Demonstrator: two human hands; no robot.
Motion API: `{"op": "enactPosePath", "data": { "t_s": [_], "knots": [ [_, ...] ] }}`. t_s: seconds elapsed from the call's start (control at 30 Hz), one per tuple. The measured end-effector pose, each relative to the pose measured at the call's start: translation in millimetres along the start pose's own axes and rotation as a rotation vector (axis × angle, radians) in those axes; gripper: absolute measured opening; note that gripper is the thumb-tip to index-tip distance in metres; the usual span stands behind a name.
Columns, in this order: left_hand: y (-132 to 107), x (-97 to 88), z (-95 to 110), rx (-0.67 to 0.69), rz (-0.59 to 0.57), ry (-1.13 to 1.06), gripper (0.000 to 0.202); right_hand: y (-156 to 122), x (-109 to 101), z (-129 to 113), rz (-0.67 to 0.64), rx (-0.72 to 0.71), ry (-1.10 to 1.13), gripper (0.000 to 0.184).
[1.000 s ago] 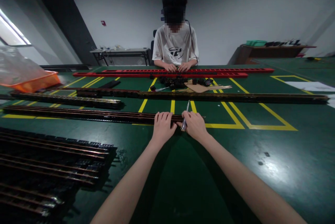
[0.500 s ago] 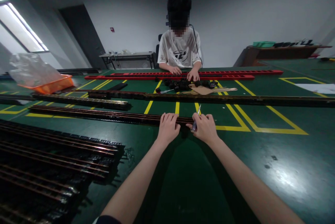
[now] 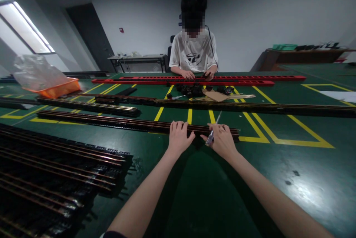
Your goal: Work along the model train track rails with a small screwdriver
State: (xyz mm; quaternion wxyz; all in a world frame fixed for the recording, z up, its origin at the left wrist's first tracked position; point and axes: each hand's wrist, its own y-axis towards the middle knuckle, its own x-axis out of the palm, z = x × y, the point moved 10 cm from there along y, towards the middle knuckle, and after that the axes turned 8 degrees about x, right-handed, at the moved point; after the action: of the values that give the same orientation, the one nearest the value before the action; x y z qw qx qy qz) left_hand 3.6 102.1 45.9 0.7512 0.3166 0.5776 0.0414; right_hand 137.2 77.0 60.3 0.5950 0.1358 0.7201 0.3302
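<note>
A long dark strip with copper-coloured rails [image 3: 111, 122] lies across the green table [image 3: 194, 178] in front of me. My left hand [image 3: 178, 138] rests on it, fingers curled over its near edge. My right hand [image 3: 221, 139] sits on the strip just to the right, near its right end [image 3: 236, 132], and grips a slim clear-handled screwdriver [image 3: 213, 131] that points away from me.
More long strips [image 3: 250, 106] lie farther back, and a stack of several [image 3: 55, 171] at my near left. A person in a white shirt [image 3: 194, 50] works on red strips [image 3: 194, 80] opposite. An orange basket [image 3: 55, 89] stands far left. Small parts and cardboard [image 3: 214, 95] lie mid-table.
The strip has slid to the right under both hands, so its right end now shows past my right hand. The view has shifted slightly.
</note>
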Motion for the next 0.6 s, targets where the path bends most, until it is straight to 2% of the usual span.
{"op": "enactPosePath", "data": {
  "t_s": [0.27, 0.47, 0.6],
  "knots": [
    [0, 0.7, 0, -0.007, -0.017, -0.011, 0.038, 5, 14, 5, -0.124, 0.097, -0.067, 0.034],
    [0, -0.2, -2, -0.025, -0.033, -0.034, 0.036, 2, 15, 6, -0.137, 0.069, -0.031, 0.022],
    [0, -2.6, -3, -0.037, -0.028, -0.068, 0.034, 1, 9, 5, -0.086, 0.058, -0.019, 0.022]
  ]
}}
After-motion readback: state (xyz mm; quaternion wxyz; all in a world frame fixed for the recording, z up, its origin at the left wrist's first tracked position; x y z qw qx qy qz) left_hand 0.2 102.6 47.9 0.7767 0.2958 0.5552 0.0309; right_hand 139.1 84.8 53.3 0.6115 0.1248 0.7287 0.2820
